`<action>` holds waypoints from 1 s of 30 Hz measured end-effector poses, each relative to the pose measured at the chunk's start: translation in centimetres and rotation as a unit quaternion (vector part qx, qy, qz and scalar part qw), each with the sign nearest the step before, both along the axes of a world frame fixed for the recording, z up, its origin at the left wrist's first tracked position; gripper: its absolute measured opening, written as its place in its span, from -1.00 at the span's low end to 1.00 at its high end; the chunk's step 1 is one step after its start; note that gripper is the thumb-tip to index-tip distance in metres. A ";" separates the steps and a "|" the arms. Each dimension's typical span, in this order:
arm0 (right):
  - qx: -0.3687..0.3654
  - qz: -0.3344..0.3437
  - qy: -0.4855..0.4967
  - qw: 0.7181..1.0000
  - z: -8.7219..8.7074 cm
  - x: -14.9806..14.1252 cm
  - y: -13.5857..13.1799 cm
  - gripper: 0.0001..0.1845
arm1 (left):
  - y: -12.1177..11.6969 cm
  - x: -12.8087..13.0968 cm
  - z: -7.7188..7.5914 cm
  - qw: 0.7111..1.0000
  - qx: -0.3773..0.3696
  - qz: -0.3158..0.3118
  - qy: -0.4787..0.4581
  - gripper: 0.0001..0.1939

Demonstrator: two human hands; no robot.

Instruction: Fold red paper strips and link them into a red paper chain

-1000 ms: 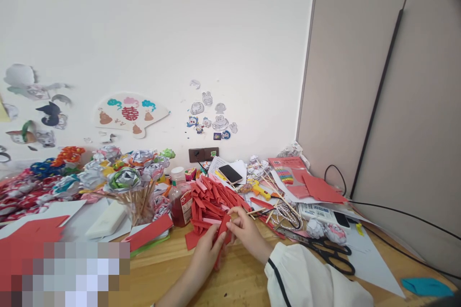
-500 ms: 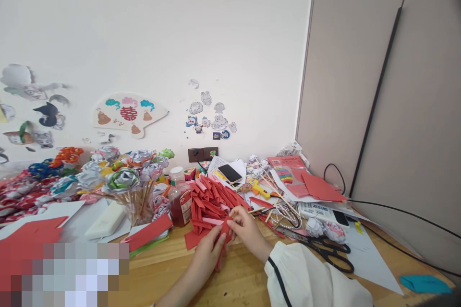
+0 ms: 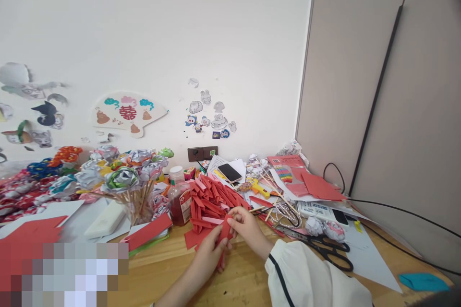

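Observation:
A strip of red paper (image 3: 225, 231) is held between my two hands, just above the front of the wooden table (image 3: 162, 273). My left hand (image 3: 212, 249) is closed on its lower part, thumb on top. The fingers of my right hand (image 3: 242, 223) pinch its upper end. Right behind them lies a heap of folded red paper strips (image 3: 212, 196), with a few pink ones among them. The lower end of the held strip is partly hidden by my left fingers.
Left of the heap stand a bottle of dark red liquid (image 3: 179, 199) and a cup of wooden sticks (image 3: 139, 206). Black scissors (image 3: 329, 247), a yellow glue gun (image 3: 259, 188), a phone (image 3: 229, 172) and bead strings (image 3: 286, 214) lie to the right. Paper flowers (image 3: 122, 177) crowd the back left.
My hands stay in nearly the same place. The red strip has turned slightly between my fingers and shows more of its flat face.

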State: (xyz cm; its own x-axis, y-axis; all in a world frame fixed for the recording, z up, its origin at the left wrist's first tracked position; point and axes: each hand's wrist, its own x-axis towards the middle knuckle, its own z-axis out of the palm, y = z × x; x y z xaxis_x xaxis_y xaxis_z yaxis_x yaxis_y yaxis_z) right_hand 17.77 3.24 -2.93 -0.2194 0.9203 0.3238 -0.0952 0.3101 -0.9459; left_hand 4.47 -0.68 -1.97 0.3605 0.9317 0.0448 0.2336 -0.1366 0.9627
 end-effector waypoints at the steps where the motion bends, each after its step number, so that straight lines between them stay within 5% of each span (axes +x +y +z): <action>1: -0.004 0.002 0.003 1.000 0.0 0.0 0.1 -0.74 | 0.0 0.0 0.0 1.000 -0.001 0.001 -0.004 -0.59; 10: -0.008 -0.012 0.008 1.000 0.0 0.1 0.1 -0.75 | 0.4 0.2 -0.6 0.997 -0.072 -0.010 -0.029 -0.50; 19: -0.024 0.000 0.026 0.999 0.1 0.1 0.2 -0.73 | 0.4 0.3 -0.8 0.997 -0.064 -0.004 -0.035 -0.58; 30: -0.070 0.103 -0.042 0.991 -0.2 0.3 -0.5 -0.65 | 0.8 -0.1 -0.9 0.999 -0.043 0.002 0.018 -0.59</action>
State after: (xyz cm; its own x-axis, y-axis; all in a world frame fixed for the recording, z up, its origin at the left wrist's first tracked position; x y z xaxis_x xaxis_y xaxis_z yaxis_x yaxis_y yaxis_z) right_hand 18.06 2.70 -3.10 -0.4281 0.8877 0.1696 -0.0622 0.1583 -0.9854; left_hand 4.34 0.10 -2.92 0.3569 0.9329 -0.0490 0.2686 -0.0523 0.9618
